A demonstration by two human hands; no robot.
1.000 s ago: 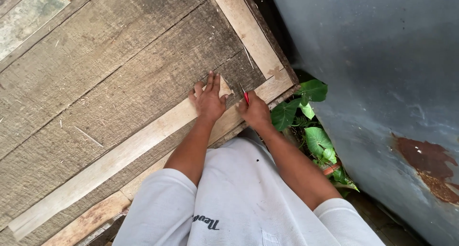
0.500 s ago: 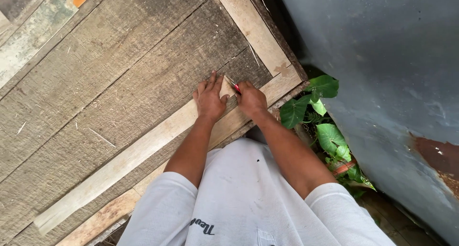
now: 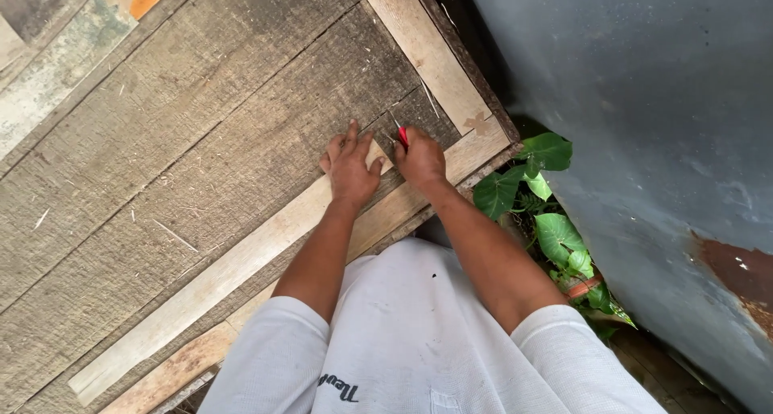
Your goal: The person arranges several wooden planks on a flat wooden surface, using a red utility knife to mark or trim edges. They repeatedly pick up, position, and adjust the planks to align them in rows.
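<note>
A pale strip (image 3: pixel 241 265) of wood is laid across grey boards (image 3: pixel 185 132), its long axis running from the lower left up toward the upper right, where it ends under the hands. A second, shorter batten (image 3: pixel 173 370) is seen parallel to it along the lower edge. The left hand (image 3: pixel 350 168) is spread open and pressed flat on the upper end of the strip, fingers pointed up and slightly left. Just beside it, the right hand (image 3: pixel 420 158) is closed around a small red tool (image 3: pixel 403 136); only its red tip shows above the knuckles, so it may be a pencil or a marker, pointed up and away from the body, touching the boards near a cross batten (image 3: pixel 427 55). Farther right, green leaves (image 3: pixel 547 196) are seen beside a grey metal sheet (image 3: pixel 644 100) with a rust patch. An orange pot (image 3: pixel 581 286) is partly hidden among the leaves; its contents cannot be made out.
</note>
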